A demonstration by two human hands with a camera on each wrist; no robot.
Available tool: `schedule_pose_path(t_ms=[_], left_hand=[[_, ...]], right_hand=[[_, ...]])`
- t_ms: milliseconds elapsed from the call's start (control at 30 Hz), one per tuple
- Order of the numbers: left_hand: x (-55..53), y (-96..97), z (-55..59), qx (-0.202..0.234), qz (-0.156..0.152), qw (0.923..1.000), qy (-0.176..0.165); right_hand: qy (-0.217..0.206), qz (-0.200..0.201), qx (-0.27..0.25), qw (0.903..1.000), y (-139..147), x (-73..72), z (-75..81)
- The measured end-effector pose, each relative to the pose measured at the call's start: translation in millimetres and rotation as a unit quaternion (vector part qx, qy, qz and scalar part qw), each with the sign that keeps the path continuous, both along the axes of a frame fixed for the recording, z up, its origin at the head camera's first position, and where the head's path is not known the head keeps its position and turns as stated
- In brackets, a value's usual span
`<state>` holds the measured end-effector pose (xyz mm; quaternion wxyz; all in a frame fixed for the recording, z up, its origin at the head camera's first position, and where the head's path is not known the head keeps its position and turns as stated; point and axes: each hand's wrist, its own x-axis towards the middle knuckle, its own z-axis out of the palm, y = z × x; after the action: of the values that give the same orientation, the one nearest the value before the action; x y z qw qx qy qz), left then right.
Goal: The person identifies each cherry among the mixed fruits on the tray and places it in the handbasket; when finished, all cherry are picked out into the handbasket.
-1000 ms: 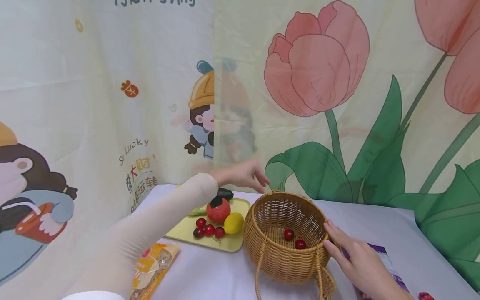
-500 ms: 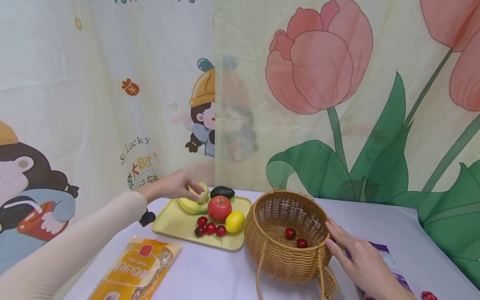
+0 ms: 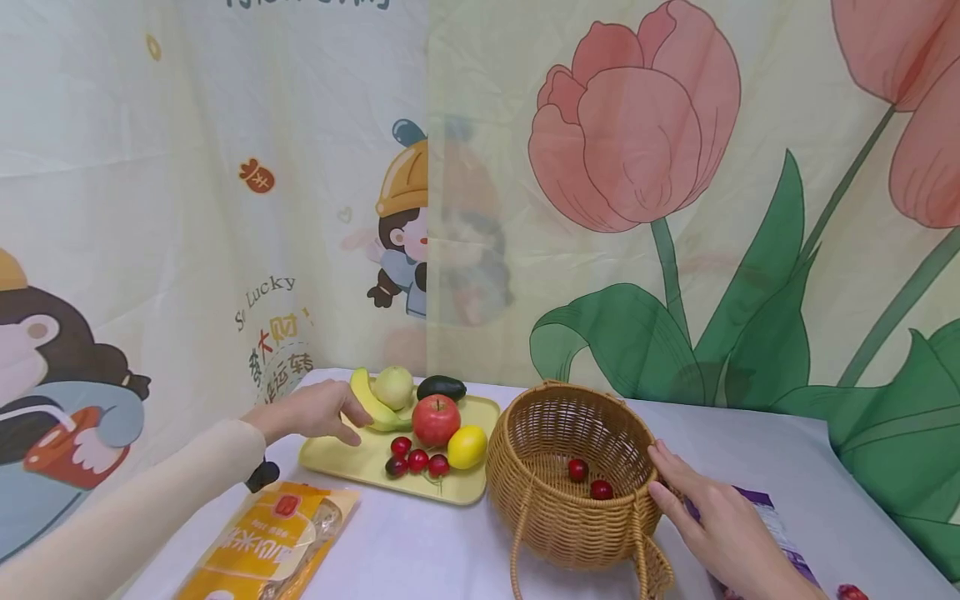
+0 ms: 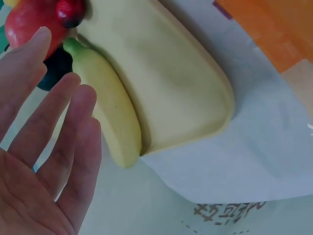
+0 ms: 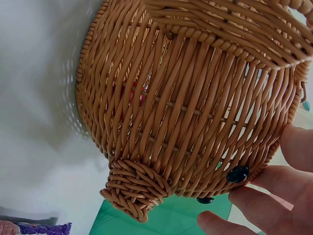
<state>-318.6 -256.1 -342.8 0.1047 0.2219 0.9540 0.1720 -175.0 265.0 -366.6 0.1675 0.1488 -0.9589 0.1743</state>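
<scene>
My left hand (image 3: 324,410) hovers at the left side of a yellow tray (image 3: 348,462), fingers loosely bent and holding nothing. Its fingertips overlap the banana (image 3: 384,417) in the head view; in the left wrist view they lie beside the banana (image 4: 110,105). Around it on the tray are a pale green round fruit (image 3: 393,387), a dark green oval fruit (image 3: 441,387), a red apple (image 3: 437,421), a lemon (image 3: 467,447) and several cherries (image 3: 417,460). My right hand (image 3: 712,508) rests with extended fingers against the right rim of a wicker basket (image 3: 566,529). Inside sit two cherries (image 3: 577,469).
An orange snack bag (image 3: 258,542) lies in front of the tray at the left. Beyond the right hand is a purple packet (image 3: 761,500), partly hidden, with a small red item (image 3: 851,592) near the bottom edge. A printed curtain (image 3: 480,208) hangs behind the table.
My left hand has swung left from above the basket's far rim to the tray's left side, then a little lower and nearer. The right hand stays on the basket.
</scene>
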Motion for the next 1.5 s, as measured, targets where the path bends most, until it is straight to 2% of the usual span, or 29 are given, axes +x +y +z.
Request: schedule_pose_path(t_ms=[300, 433, 633, 800, 933, 1200, 1500], left_hand=[[4.1, 1.5, -4.6, -0.031, -0.007, 0.9995, 0.006], [2.5, 4.6, -8.0, -0.038, -0.013, 0.9992, 0.007], [-0.2, 21.3, -10.5, -0.034, -0.035, 0.9987, 0.011], [-2.1, 37.1, -14.1, -0.029, -0.046, 0.9985, -0.002], [0.1, 44.8, -17.2, -0.029, -0.054, 0.9981, -0.009], [5.8, 53.0, -22.9, -0.035, -0.064, 0.9973, -0.012], [4.6, 54.0, -30.1, -0.031, -0.061, 0.9975, -0.016]], right_hand=[[-0.01, -0.004, -0.001, 0.9999, -0.7, -0.1, -0.3], [-0.01, -0.003, 0.0, 0.9999, -0.6, -0.3, -0.3], [-0.016, -0.008, -0.001, 0.9998, 0.4, -0.5, 0.5], [-0.027, -0.009, -0.005, 0.9996, 0.1, -0.3, 0.4], [-0.02, -0.006, -0.007, 0.9998, -0.6, -0.4, 0.4], [-0.024, -0.013, -0.005, 0.9996, -1.3, -0.8, 0.7], [-0.035, -0.017, -0.005, 0.9993, -1.0, -1.0, 0.6]])
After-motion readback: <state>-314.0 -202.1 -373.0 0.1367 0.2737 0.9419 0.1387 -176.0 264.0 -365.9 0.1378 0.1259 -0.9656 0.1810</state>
